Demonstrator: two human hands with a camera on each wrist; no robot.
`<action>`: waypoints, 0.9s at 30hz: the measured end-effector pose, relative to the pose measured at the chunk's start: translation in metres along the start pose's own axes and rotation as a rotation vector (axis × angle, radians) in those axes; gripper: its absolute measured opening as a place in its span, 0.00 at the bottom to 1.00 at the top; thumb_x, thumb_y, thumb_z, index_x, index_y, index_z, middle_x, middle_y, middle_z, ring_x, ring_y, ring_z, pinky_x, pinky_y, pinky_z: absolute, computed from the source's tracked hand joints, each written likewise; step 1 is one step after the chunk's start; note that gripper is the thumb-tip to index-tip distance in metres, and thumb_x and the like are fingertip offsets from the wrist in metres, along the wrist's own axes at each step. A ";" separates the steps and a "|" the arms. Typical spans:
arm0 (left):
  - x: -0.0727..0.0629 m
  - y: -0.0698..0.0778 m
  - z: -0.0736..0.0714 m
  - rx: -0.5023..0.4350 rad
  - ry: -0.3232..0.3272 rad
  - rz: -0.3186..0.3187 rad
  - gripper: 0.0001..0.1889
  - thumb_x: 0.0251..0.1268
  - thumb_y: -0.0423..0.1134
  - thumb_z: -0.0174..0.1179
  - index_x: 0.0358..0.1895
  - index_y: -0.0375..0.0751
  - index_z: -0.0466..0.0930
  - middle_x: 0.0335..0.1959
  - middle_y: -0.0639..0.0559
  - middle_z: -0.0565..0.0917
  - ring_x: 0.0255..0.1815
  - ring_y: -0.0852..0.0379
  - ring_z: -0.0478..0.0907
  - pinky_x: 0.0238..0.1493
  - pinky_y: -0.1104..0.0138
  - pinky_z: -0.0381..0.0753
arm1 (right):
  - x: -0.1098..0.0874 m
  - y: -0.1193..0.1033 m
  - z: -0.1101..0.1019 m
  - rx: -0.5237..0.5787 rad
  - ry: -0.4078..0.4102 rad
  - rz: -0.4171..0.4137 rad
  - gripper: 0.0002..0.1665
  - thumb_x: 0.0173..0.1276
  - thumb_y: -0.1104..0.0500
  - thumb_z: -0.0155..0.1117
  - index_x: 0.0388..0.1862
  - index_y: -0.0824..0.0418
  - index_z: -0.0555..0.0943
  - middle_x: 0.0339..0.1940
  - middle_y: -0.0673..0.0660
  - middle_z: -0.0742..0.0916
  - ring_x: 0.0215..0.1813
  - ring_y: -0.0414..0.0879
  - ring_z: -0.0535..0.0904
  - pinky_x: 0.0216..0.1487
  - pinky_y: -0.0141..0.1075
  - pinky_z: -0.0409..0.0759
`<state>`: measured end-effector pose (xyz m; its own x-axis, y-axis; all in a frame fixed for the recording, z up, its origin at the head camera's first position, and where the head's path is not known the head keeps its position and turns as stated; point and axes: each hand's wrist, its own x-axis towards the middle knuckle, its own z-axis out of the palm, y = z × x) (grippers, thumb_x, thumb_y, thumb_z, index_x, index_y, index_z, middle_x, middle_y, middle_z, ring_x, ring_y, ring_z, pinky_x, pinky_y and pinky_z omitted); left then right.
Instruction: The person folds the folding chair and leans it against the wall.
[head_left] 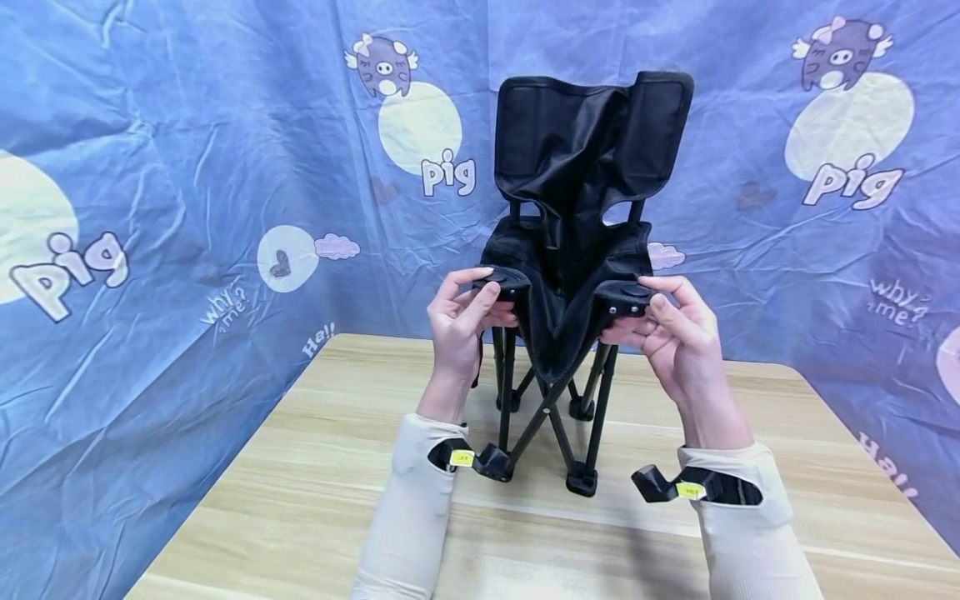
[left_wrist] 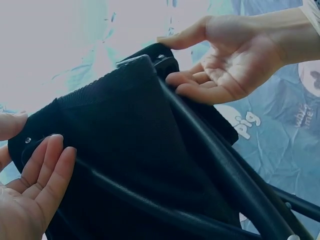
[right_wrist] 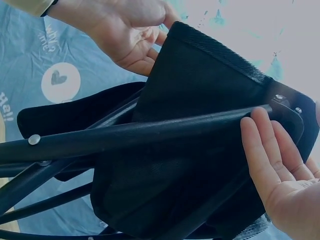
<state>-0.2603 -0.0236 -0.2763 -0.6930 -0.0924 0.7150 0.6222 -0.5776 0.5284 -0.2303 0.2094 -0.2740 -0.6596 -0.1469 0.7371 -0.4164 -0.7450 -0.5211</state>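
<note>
A small black folding chair [head_left: 570, 192] stands partly folded on the table, its fabric seat sagging in a V between the two front corners. My left hand [head_left: 465, 312] grips the front corner on the left, thumb at the front edge and fingers around and beneath it. On the other front corner, my right hand [head_left: 678, 329] holds in the same manner. From below, the left wrist view shows the left fingers [left_wrist: 47, 165] against the fabric underside. In the right wrist view, the right fingers [right_wrist: 270, 145] touch the corner beside a metal tube [right_wrist: 150, 131].
The chair's crossed legs [head_left: 547, 410] rest on a wood-grain table [head_left: 315, 483]. A blue cloth [head_left: 187, 150] with pig prints hangs behind and at the sides. Each wrist wears a black strap [head_left: 735, 490] over a light sleeve.
</note>
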 end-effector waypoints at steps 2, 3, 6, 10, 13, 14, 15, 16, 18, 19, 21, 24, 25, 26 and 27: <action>0.001 0.000 0.002 -0.004 -0.001 -0.001 0.13 0.63 0.24 0.55 0.42 0.47 0.81 0.23 0.49 0.86 0.20 0.59 0.83 0.24 0.67 0.86 | 0.001 0.001 0.002 0.002 -0.002 -0.002 0.12 0.76 0.71 0.45 0.54 0.71 0.73 0.39 0.70 0.88 0.38 0.58 0.88 0.40 0.51 0.88; 0.001 0.000 0.003 -0.008 0.000 -0.002 0.13 0.63 0.24 0.56 0.42 0.47 0.81 0.23 0.49 0.86 0.20 0.59 0.83 0.24 0.67 0.86 | 0.002 0.001 0.002 0.009 -0.003 -0.002 0.12 0.76 0.71 0.45 0.54 0.71 0.73 0.39 0.70 0.88 0.37 0.58 0.88 0.40 0.51 0.88; 0.001 0.000 0.006 -0.013 -0.001 -0.004 0.13 0.63 0.24 0.55 0.42 0.46 0.81 0.22 0.49 0.86 0.20 0.59 0.83 0.24 0.67 0.86 | 0.003 0.002 0.005 0.004 -0.003 -0.001 0.12 0.76 0.71 0.46 0.54 0.71 0.73 0.39 0.70 0.88 0.37 0.58 0.88 0.40 0.50 0.88; 0.001 0.000 0.008 -0.014 -0.007 -0.010 0.13 0.63 0.23 0.55 0.42 0.47 0.81 0.23 0.50 0.86 0.20 0.59 0.83 0.24 0.67 0.86 | 0.004 0.002 0.006 -0.021 0.000 -0.002 0.12 0.76 0.71 0.47 0.54 0.70 0.73 0.38 0.69 0.88 0.37 0.57 0.88 0.40 0.50 0.88; 0.001 0.000 0.009 -0.012 -0.015 -0.017 0.13 0.63 0.24 0.56 0.42 0.47 0.81 0.23 0.50 0.86 0.21 0.59 0.83 0.24 0.66 0.86 | 0.004 0.002 0.006 -0.034 0.007 -0.002 0.12 0.76 0.70 0.47 0.54 0.70 0.73 0.37 0.69 0.88 0.36 0.57 0.88 0.39 0.49 0.88; 0.001 0.000 0.010 -0.009 -0.017 -0.018 0.13 0.63 0.24 0.56 0.42 0.47 0.81 0.23 0.50 0.86 0.21 0.59 0.84 0.25 0.66 0.86 | 0.004 0.002 0.006 -0.046 0.011 -0.001 0.12 0.76 0.70 0.47 0.54 0.70 0.73 0.37 0.68 0.88 0.36 0.57 0.88 0.39 0.49 0.88; 0.001 0.000 0.010 -0.007 -0.019 -0.019 0.13 0.63 0.24 0.56 0.42 0.47 0.81 0.23 0.50 0.87 0.21 0.59 0.84 0.25 0.66 0.87 | 0.004 0.002 0.006 -0.055 0.014 0.001 0.12 0.76 0.70 0.47 0.54 0.70 0.73 0.37 0.68 0.88 0.36 0.56 0.88 0.39 0.49 0.88; 0.001 0.000 0.011 -0.006 -0.020 -0.020 0.13 0.63 0.24 0.56 0.42 0.47 0.81 0.24 0.50 0.87 0.22 0.59 0.84 0.25 0.66 0.87 | 0.004 0.002 0.006 -0.060 0.017 0.003 0.12 0.76 0.70 0.47 0.54 0.70 0.73 0.37 0.68 0.88 0.36 0.56 0.88 0.39 0.48 0.88; 0.001 0.000 0.013 -0.012 -0.024 -0.023 0.13 0.63 0.24 0.56 0.42 0.47 0.81 0.24 0.50 0.87 0.22 0.59 0.84 0.25 0.66 0.87 | 0.005 0.002 0.007 -0.071 0.021 0.005 0.12 0.76 0.70 0.47 0.54 0.69 0.73 0.36 0.68 0.88 0.35 0.56 0.89 0.39 0.48 0.88; 0.001 0.000 0.014 -0.016 -0.028 -0.024 0.13 0.63 0.24 0.56 0.42 0.46 0.81 0.24 0.50 0.87 0.22 0.59 0.84 0.25 0.66 0.87 | 0.005 0.002 0.007 -0.074 0.022 0.005 0.12 0.76 0.70 0.47 0.54 0.69 0.73 0.36 0.68 0.88 0.35 0.56 0.89 0.39 0.48 0.88; 0.001 -0.001 0.016 -0.024 -0.036 -0.027 0.13 0.63 0.23 0.56 0.43 0.46 0.81 0.24 0.50 0.87 0.22 0.59 0.84 0.25 0.66 0.87 | 0.006 0.002 0.008 -0.082 0.025 0.005 0.11 0.76 0.69 0.48 0.54 0.69 0.73 0.35 0.67 0.88 0.35 0.56 0.89 0.38 0.47 0.88; 0.001 -0.002 0.019 -0.039 -0.046 -0.030 0.14 0.63 0.22 0.55 0.43 0.46 0.81 0.23 0.50 0.86 0.22 0.59 0.84 0.24 0.66 0.87 | 0.007 0.002 0.011 -0.094 0.028 0.003 0.11 0.76 0.69 0.49 0.54 0.68 0.74 0.34 0.67 0.89 0.35 0.55 0.89 0.38 0.47 0.88; 0.001 -0.002 0.020 -0.038 -0.048 -0.030 0.14 0.63 0.22 0.55 0.43 0.45 0.81 0.23 0.50 0.86 0.22 0.59 0.84 0.24 0.66 0.87 | 0.007 0.002 0.012 -0.099 0.029 0.003 0.11 0.76 0.69 0.49 0.54 0.68 0.74 0.34 0.67 0.89 0.35 0.55 0.89 0.38 0.46 0.88; 0.001 -0.002 0.021 -0.040 -0.049 -0.028 0.13 0.63 0.22 0.55 0.43 0.43 0.80 0.23 0.50 0.86 0.23 0.59 0.84 0.24 0.66 0.87 | 0.008 0.002 0.012 -0.104 0.028 0.003 0.11 0.76 0.69 0.49 0.54 0.67 0.74 0.33 0.67 0.89 0.35 0.55 0.89 0.38 0.46 0.88; 0.001 -0.003 0.022 -0.041 -0.048 -0.027 0.12 0.63 0.21 0.55 0.43 0.40 0.80 0.23 0.50 0.86 0.22 0.59 0.84 0.24 0.66 0.87 | 0.008 0.002 0.013 -0.109 0.028 0.003 0.11 0.76 0.69 0.49 0.53 0.67 0.74 0.33 0.67 0.89 0.35 0.55 0.89 0.38 0.46 0.88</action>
<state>-0.2547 -0.0041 -0.2668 -0.6904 -0.0375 0.7224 0.5875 -0.6118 0.5297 -0.2283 0.1981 -0.2637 -0.6777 -0.1297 0.7238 -0.4786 -0.6695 -0.5680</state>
